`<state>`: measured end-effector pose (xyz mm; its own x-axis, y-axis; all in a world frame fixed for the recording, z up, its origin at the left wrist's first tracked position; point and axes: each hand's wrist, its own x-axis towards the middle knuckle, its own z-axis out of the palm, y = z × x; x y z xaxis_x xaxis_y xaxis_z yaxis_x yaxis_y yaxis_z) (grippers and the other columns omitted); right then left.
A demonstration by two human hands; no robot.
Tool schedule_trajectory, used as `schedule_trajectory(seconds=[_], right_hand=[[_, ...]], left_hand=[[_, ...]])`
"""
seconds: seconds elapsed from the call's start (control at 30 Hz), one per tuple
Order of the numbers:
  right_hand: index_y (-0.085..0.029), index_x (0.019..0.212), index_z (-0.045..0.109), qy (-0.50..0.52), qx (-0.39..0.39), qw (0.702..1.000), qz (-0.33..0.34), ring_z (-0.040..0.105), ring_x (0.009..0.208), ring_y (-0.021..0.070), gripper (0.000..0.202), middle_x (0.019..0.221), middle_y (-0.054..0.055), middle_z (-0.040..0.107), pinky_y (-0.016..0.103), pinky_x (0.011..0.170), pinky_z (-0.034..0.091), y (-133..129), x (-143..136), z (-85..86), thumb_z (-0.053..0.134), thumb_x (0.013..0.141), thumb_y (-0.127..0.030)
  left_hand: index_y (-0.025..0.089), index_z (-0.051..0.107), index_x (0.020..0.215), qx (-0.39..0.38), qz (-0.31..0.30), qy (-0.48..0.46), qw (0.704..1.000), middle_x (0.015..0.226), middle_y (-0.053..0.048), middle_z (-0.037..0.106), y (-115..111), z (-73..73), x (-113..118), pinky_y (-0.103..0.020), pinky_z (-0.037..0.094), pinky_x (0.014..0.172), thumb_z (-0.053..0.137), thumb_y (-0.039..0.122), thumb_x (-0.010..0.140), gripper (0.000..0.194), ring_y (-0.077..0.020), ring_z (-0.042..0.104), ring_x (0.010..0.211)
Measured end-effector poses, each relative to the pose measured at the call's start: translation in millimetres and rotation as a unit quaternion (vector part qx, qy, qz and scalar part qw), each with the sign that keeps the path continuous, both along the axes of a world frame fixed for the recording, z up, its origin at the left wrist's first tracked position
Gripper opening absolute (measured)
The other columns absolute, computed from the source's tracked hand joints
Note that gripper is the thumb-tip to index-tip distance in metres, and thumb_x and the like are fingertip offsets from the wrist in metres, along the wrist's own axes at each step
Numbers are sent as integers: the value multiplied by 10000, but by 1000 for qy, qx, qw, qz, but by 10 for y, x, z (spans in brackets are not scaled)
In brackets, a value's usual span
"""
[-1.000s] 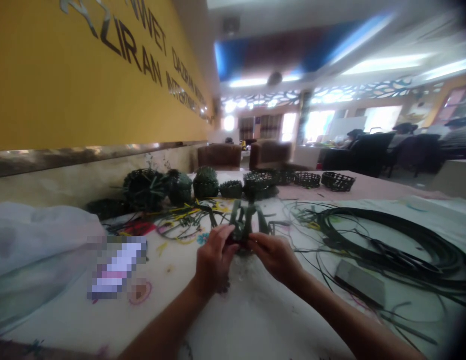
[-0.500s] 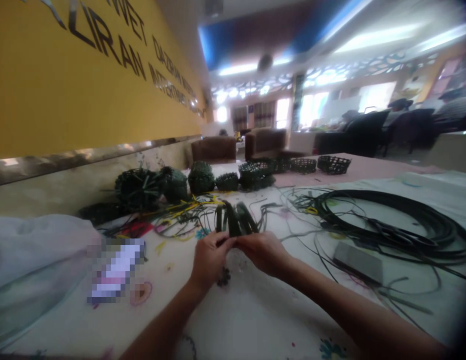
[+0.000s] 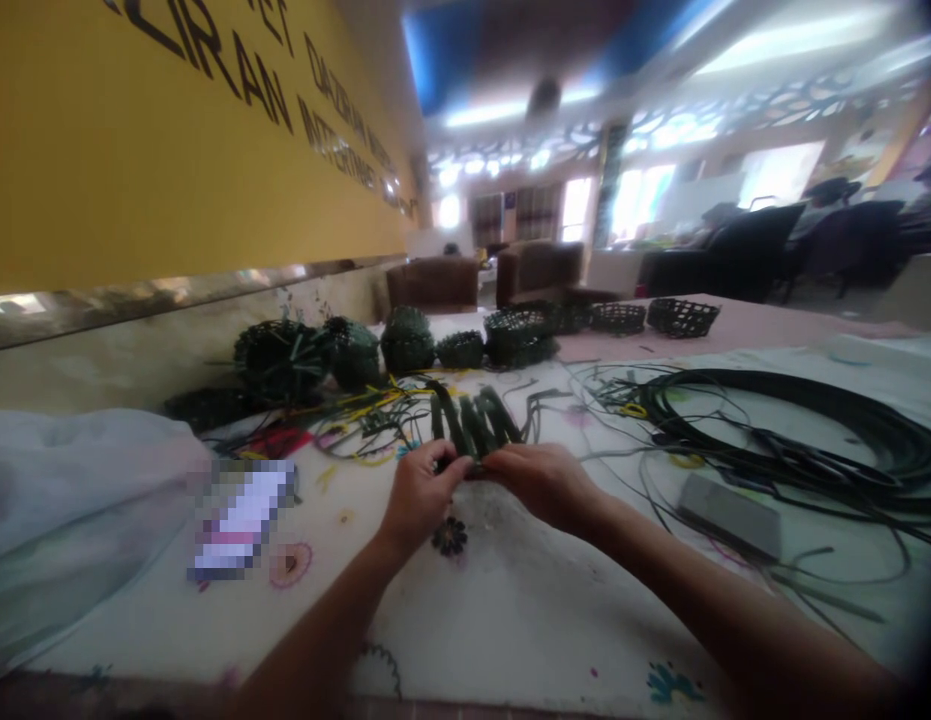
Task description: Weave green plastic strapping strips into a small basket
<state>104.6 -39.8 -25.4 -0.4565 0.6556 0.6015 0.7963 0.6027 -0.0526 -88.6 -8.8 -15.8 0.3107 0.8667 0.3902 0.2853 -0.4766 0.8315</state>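
Note:
Both hands are closed on a piece of weaving made of dark green strips [image 3: 476, 420], whose ends stand up and fan out beyond my fingers. My left hand [image 3: 424, 495] pinches its near left edge between thumb and fingers. Beside it, nearly touching, my right hand [image 3: 544, 485] grips the near right edge with bent fingers. The part under the fingertips is hidden. Loose dark strips and yellow strips [image 3: 360, 405] lie on the patterned white tablecloth [image 3: 465, 620] just past the hands.
Several dark green woven baskets [image 3: 409, 340] stand in a row at the back. To the right lie a large coil of dark strip [image 3: 780, 390], scissors [image 3: 817, 460] and a grey block [image 3: 727, 515]. On the left are a white plastic bag [image 3: 82, 530] and a blurred-out item [image 3: 244, 520].
The view has shifted slightly, so the scene sits a little differently. The upright strips between my hands have spread and lean more to the left. Both hands keep their grip.

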Motion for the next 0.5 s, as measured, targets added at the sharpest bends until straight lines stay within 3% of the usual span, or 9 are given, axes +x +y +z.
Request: schedule_trajectory(seconds=[0.13,0.27,0.5], right_hand=[[-185,798,654,-21,57,998,-2,466,571,116,285,668,3,572,271,507,229,-26,-3,29,421,961,-169],[-179,727,630,-5,72,997,3,464,659,129,292,756,21,564,265,560,286,-32,-18,44,452,958,-179],[-151,758,619,52,20,998,38,498,708,145,256,755,44,563,257,630,359,-10,-11,43,442,942,-130]], left_hand=[[177,638,695,-1,-2,-1,1000,557,28,537,2,-13,4,-184,381,423,620,332,797,186,-105,505,517],[170,650,734,-10,-9,-1,1000,591,22,564,-2,-26,15,-187,412,452,615,329,805,178,-101,514,526],[152,659,790,-89,-41,-55,994,650,15,582,-5,-77,52,-168,409,374,680,344,744,199,-82,507,487]])
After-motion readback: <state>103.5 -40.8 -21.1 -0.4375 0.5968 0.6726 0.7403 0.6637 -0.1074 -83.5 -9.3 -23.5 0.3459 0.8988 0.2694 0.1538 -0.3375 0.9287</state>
